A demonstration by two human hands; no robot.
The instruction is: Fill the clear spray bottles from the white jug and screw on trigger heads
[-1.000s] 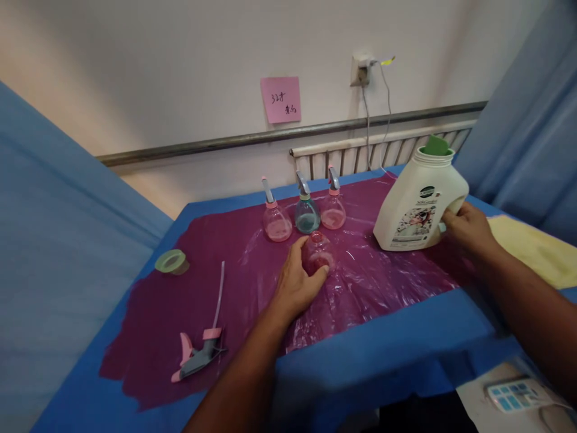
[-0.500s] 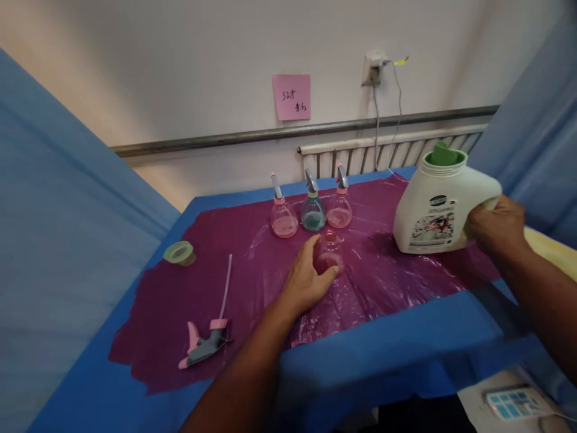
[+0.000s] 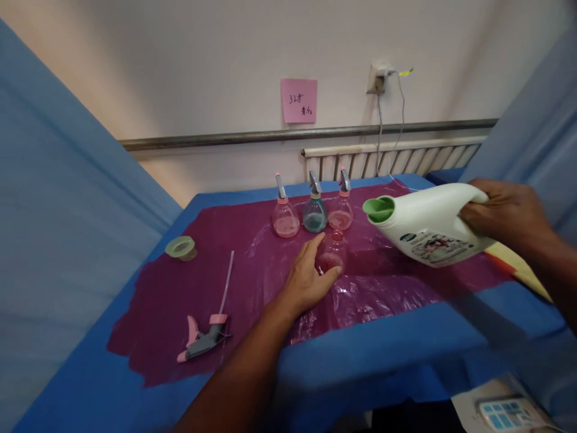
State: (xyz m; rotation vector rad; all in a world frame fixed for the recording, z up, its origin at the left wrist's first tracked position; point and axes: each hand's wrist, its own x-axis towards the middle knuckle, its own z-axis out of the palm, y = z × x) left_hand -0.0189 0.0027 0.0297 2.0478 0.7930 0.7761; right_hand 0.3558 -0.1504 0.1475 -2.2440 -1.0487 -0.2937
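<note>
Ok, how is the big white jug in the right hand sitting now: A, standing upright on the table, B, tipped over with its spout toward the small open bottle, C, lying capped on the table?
B: the right hand holds the white jug lifted and tipped, green spout pointing left toward the small open bottle that the left hand grips.

White detergent jug (image 3: 428, 225) tipped sideways; small open pink bottle (image 3: 332, 255) upright.

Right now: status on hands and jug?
Left hand steadies open pink bottle. Right hand holds white jug tipped, spout short of bottle. Path clear.

White jug (image 3: 433, 225) with green spout, pink open bottle (image 3: 332, 255), purple sheet (image 3: 252, 270)
</note>
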